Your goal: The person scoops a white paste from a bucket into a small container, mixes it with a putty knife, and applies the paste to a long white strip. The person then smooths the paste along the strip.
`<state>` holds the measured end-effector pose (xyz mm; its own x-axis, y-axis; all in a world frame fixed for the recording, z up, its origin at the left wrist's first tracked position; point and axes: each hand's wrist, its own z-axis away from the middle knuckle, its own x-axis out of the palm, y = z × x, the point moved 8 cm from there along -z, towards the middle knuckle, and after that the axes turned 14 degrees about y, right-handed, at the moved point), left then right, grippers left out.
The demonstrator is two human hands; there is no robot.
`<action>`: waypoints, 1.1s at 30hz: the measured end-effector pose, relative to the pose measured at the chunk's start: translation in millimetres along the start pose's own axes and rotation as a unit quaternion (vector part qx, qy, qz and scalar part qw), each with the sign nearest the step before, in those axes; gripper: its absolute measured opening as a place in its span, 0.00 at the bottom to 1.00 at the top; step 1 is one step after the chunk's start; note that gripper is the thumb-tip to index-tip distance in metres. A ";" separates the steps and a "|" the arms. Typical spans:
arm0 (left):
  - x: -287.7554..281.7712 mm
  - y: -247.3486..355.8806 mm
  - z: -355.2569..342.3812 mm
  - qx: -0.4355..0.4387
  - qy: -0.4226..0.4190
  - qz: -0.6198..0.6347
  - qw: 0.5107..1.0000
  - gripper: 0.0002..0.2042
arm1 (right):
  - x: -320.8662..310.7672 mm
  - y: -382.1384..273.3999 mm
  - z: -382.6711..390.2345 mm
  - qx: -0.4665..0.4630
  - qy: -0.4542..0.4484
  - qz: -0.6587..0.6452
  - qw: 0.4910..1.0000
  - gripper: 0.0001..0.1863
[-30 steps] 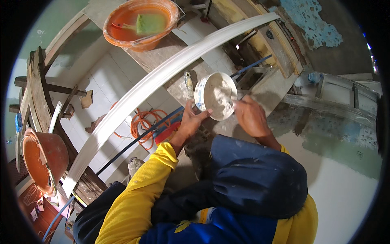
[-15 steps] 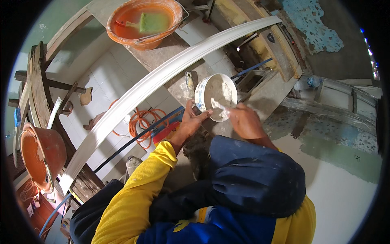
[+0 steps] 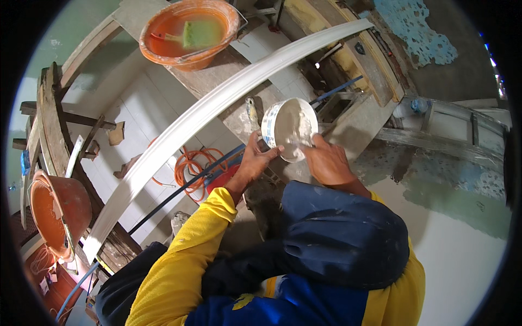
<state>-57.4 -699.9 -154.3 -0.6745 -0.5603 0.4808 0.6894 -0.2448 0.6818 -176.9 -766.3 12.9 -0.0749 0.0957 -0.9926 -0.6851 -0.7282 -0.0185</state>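
A white round tub (image 3: 268, 129) is tilted toward me, its inside smeared with pale, thick paste (image 3: 302, 124). My left hand (image 3: 251, 169) grips the tub from the left, thumb at the near rim and fingers round the outer wall. Over the right rim, my right hand (image 3: 329, 164) is closed round a paste-smeared tool dipping into the tub; its kind is mostly hidden by the fingers. Just left of the tub, a small hand tool with a pale, stained end (image 3: 251, 110) lies on the plank (image 3: 231, 119).
A long white curved moulding (image 3: 217, 101) stretches diagonally beyond my hands. An orange bucket (image 3: 187, 64) of liquid holds a green block (image 3: 204, 35). Another orange bucket (image 3: 78, 202) stands at left. A coiled orange hose (image 3: 187, 169) and a dark pole (image 3: 182, 191) lie below the moulding.
My right hand has shifted slightly and turned, and the paste-coated tool has gone lower into the tub, showing less. My left hand keeps its grip on the tub.
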 end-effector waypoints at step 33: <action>3.6 11.6 -1.5 0.046 -0.039 -0.068 0.996 0.34 | 16.1 43.0 18.1 0.098 0.017 -0.236 0.967 0.14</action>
<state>-51.5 -705.9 -145.6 -0.7804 -0.4634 0.4198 0.5661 -0.2384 0.7891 -220.7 -783.8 -1.6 0.3012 0.3607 -0.8827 -0.7618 -0.4658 -0.4502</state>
